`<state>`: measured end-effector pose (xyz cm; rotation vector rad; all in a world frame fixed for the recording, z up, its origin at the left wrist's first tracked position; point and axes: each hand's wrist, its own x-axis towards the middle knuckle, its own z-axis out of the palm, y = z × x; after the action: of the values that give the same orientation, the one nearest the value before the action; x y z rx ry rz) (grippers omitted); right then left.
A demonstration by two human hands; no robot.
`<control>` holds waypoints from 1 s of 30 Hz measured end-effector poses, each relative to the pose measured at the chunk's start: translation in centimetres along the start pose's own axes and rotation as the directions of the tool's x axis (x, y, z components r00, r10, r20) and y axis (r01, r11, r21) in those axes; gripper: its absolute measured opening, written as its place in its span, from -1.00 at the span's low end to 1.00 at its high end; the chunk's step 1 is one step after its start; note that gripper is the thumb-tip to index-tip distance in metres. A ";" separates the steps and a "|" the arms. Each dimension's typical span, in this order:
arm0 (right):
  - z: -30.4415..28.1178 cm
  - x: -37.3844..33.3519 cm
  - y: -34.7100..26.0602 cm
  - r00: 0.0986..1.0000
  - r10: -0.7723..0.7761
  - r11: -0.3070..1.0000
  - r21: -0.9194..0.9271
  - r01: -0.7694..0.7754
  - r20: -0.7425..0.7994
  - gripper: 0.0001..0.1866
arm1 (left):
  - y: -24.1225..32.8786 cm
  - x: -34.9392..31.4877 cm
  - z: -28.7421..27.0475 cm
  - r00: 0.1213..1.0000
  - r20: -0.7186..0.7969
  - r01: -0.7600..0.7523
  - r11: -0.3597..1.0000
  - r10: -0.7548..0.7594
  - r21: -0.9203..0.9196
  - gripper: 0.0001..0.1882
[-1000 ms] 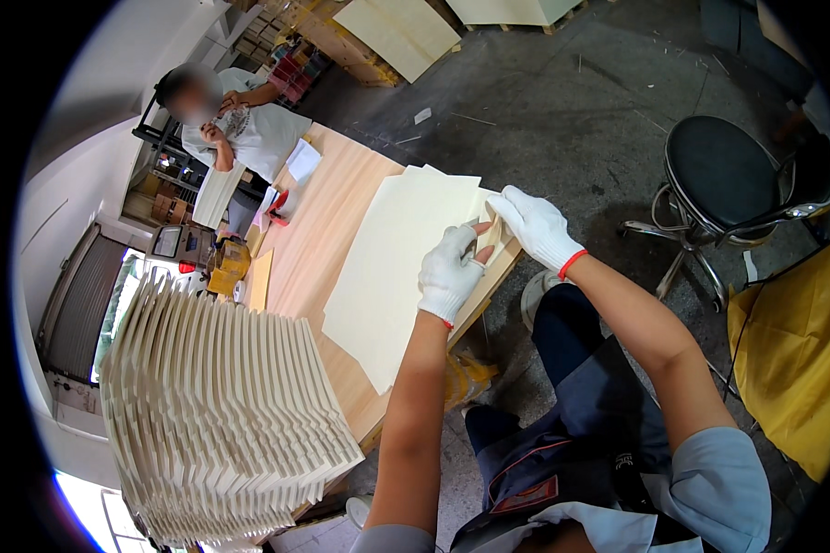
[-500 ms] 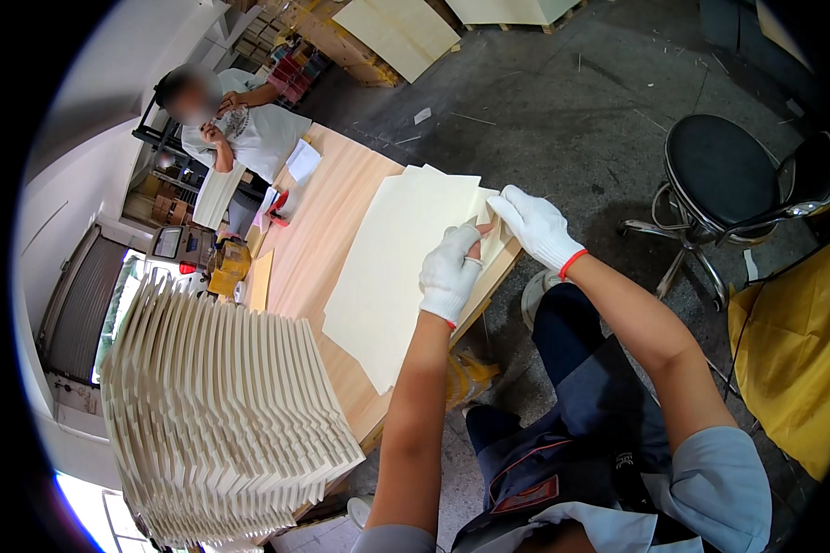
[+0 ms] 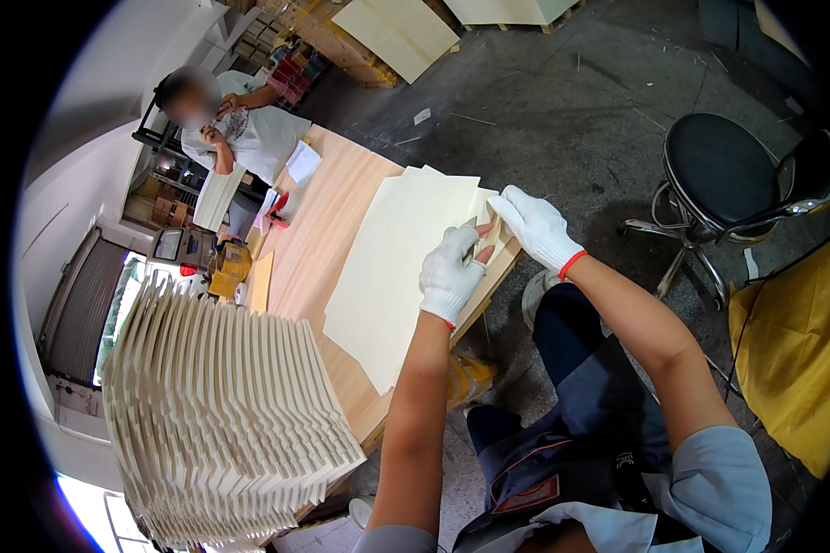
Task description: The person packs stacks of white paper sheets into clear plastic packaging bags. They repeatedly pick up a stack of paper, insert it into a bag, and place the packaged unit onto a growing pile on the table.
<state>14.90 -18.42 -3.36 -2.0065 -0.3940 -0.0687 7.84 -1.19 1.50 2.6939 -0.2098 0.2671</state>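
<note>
Pale wood-grain counter (image 3: 346, 189) ran diagonally across the view, with a slightly fanned pile of large flat cream sheets (image 3: 392, 267) lying at its near right-hand edge. Both hands were gloved in white knit with red cuffs and worked at the pile's right end. Left hand (image 3: 450, 269) sat on the sheets, half open, bare thumb and fingertip spread apart and pointing toward the other glove. Right hand (image 3: 535, 228) curved over the outer corner, fingers bent together and lowered onto the cream edge there. Gloves hid much of that corner, so could not tell whether either hand had a firm hold of a sheet. Left of the pile, a tall mass of layered cream-white sheets (image 3: 231, 405), edges wavy, rose beside the counter's near end. Farther up the counter lay a loose white paper (image 3: 303, 162) and a small red object (image 3: 279, 210). At the far end a person in a light printed T-shirt (image 3: 263, 138) had both hands raised before the body. Right of the counter, a round black-seated stool with chromed legs (image 3: 717, 170) stood on dark grey concrete floor (image 3: 544, 111), near a bright yellow sheet-like cover (image 3: 793, 359).
</note>
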 end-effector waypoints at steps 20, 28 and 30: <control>-1.5 0.0 -1.0 0.997 -0.044 0.999 0.024 0.043 0.069 -0.61 | -1.2 -0.1 1.1 0.983 -0.135 -0.130 0.991 0.123 -0.037 -0.76; -0.2 -0.3 1.0 1.000 -0.022 0.994 0.103 0.023 -0.008 -0.53 | -0.4 0.0 0.5 0.999 -0.043 -0.017 1.000 0.016 -0.018 -0.58; -0.1 -0.4 0.9 1.000 -0.020 0.995 0.102 0.020 -0.007 -0.53 | -0.4 -0.1 0.5 0.998 -0.054 -0.021 1.000 0.020 -0.015 -0.57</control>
<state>14.83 -18.97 -4.15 -1.9011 -0.4064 -0.0653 7.91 -1.03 0.84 2.6670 -0.2228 0.3426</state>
